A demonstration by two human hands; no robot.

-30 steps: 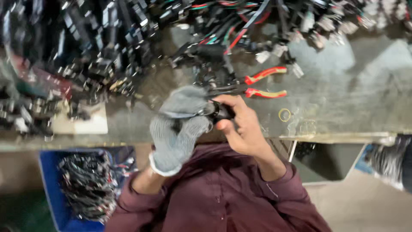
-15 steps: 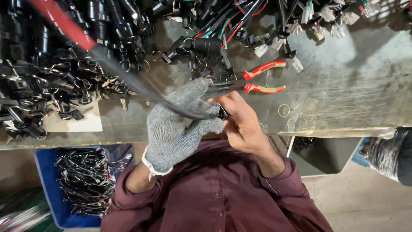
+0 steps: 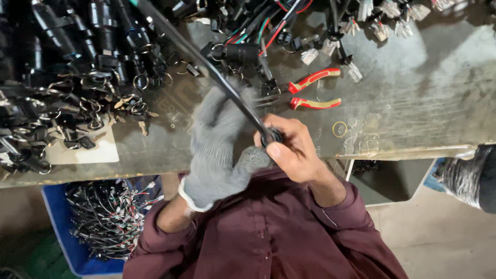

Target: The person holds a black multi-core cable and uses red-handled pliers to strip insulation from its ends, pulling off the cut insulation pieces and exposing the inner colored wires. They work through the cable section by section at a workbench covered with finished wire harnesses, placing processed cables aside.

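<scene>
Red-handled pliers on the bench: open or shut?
Open. The red-handled pliers lie unheld, their two handles splayed well apart.

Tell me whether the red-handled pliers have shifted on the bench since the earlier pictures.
No. The red-handled pliers lie in the same spot on the bench, still just above the small ring and right of the hands. Only the camera view has shifted.

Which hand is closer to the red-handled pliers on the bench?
Right. The bare right hand is just below the red-handled pliers; the gloved left hand is farther off, down to their left, on the black cable.
</scene>
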